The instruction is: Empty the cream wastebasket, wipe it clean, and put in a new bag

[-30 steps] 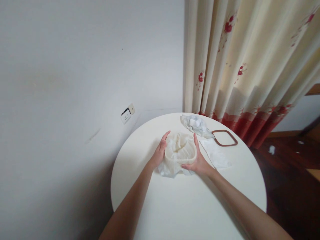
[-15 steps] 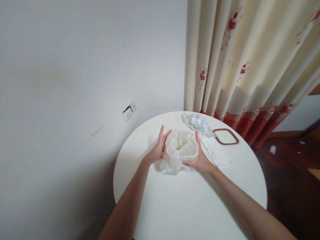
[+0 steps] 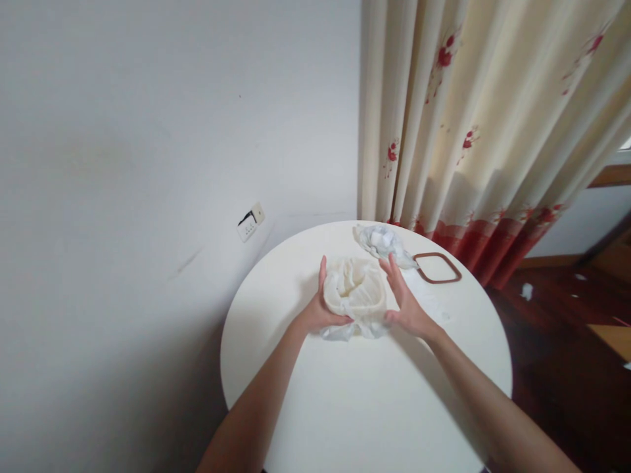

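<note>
A small white bin (image 3: pixel 355 307) stands on the round white table, lined with a thin white plastic bag (image 3: pixel 367 289). The bag is folded out over the rim, and its loose edge hangs crumpled around the lower part of the bin. My left hand (image 3: pixel 323 307) grips the bin's left side, thumb across the front and fingers along the side. To the right of the bin, my right hand (image 3: pixel 407 305) is open with its fingers spread, close to the bag but holding nothing.
Behind the bin lies a crumpled translucent bag (image 3: pixel 382 241) with white stuff inside. A brown square frame (image 3: pixel 438 268) rests beside it, and a flat white sheet (image 3: pixel 428 299) is partly behind my right hand. Wall and curtain (image 3: pixel 463 164) border the table (image 3: pixel 355 407).
My right hand has let go of the bin and opened out to the right. My left hand has shifted its grip, its thumb now across the bin's front.
</note>
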A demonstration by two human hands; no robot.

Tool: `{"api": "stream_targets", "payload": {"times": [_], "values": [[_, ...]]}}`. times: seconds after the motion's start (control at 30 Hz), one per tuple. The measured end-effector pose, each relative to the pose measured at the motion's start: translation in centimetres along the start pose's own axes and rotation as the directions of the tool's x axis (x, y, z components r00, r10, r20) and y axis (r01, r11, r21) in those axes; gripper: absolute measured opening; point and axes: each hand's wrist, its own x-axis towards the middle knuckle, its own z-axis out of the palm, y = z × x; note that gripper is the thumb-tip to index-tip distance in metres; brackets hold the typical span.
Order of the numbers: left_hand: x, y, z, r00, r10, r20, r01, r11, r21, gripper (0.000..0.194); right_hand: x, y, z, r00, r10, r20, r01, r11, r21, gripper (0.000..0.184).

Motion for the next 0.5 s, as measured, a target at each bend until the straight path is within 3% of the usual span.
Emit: {"api": "stream_targets", "payload": {"times": [0.1, 0.13, 0.2, 0.27, 0.37, 0.43, 0.5], "values": [[0.0, 0.1, 0.1, 1.0, 0.02, 0.009, -0.02, 1.0, 0.009, 0.162, 1.6, -4.3, -1.0, 0.963, -0.134, -0.234, 0.089, 0.977, -0.193, 0.053], [0.0, 0.2, 0.2, 0.999, 0.027, 0.016, -0.028, 0.999, 0.022, 0.161, 2.4, -5.9, -0.7, 0.968, -0.163, -0.193, 0.11, 0.96, -0.259, 0.042], [-0.1, 0.3, 0.2, 0.999, 0.031, 0.036, -0.033, 0.998, 0.061, 0.159, 4.3, -8.8, 0.4, 0.992, -0.126, 0.03, 0.127, 0.907, -0.403, 0.035], [-0.2, 0.4, 0.2, 0.999, 0.033, 0.043, -0.037, 0.994, 0.099, 0.157, 6.1, -10.5, 2.0, 0.968, 0.053, 0.246, 0.11, 0.79, -0.603, 0.034], [-0.3, 0.3, 0.1, 0.999, 0.04, 0.035, -0.044, 0.992, 0.12, 0.16, 8.1, -10.5, 4.1, 0.84, 0.368, 0.4, 0.113, 0.602, -0.791, 0.033], [-0.2, 0.1, 0.1, 0.998, 0.031, 0.049, -0.036, 0.992, 0.118, 0.161, 8.9, -9.3, 4.9, 0.737, 0.513, 0.44, 0.097, 0.563, -0.821, 0.03], [-0.1, 0.0, 0.0, 0.998, 0.026, 0.062, -0.034, 0.991, 0.132, 0.161, 9.4, -7.9, 5.3, 0.694, 0.557, 0.456, 0.074, 0.575, -0.815, 0.025]]}}
